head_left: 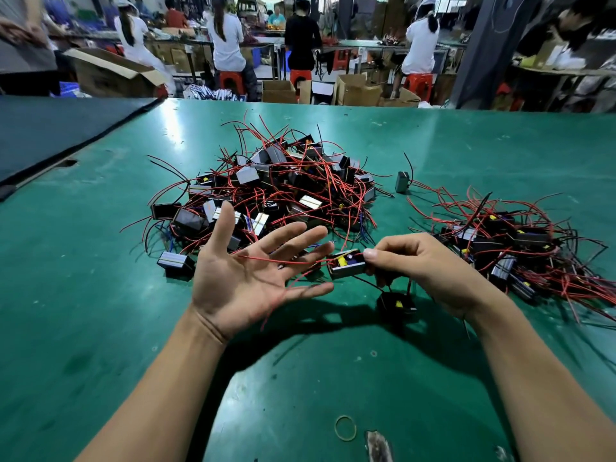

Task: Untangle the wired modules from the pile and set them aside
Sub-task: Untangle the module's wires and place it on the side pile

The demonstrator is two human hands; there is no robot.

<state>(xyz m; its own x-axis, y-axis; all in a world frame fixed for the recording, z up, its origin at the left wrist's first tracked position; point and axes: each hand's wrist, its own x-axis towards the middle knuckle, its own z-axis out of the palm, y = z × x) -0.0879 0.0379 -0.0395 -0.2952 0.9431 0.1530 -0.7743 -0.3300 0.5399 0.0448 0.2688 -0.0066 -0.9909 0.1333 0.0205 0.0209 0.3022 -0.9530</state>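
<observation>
A big tangled pile of small black modules with red and black wires (pixel 266 191) lies in the middle of the green table (pixel 100 295). A smaller heap of modules (pixel 510 248) lies to the right. My right hand (pixel 416 265) pinches one module (pixel 345 265) in front of the pile, lifted off the table. Its red wire runs across the palm of my left hand (pixel 246 275), which is spread flat, palm up, fingers straight. A second black module (pixel 396 303) hangs by thin black wires below my right hand.
A single module (pixel 402 182) stands apart between the two heaps. A rubber band (pixel 345 427) lies near the table's front edge. A dark mat (pixel 50 135) covers the far left corner. Several people work at benches beyond the far edge, among cardboard boxes.
</observation>
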